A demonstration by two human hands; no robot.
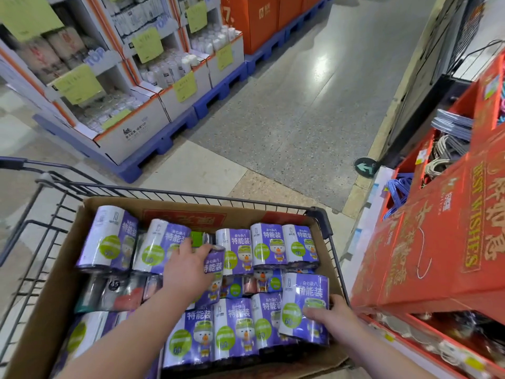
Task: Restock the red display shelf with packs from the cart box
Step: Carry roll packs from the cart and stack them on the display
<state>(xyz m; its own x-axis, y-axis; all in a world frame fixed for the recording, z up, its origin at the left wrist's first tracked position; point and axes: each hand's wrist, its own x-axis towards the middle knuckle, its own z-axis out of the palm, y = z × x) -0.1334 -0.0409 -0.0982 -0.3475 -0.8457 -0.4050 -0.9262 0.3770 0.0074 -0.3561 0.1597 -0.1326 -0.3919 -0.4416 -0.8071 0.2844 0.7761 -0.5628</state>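
Brown cardboard cart box [58, 269] — a pack in each hand.
Left hand [188, 266] grips a centre purple-labelled roll pack [216, 265], right hand [334, 313] a raised end pack [303, 299] nearest the red cardboard display shelf [437, 242] — slick wrap may slip one-handed.

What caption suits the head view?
Left hand grips a central purple-labelled roll pack, right hand a right-side pack, in the brown cardboard cart box beside the red display shelf.

Left hand [188, 268], right hand [334, 313], gripping packs [303, 289]
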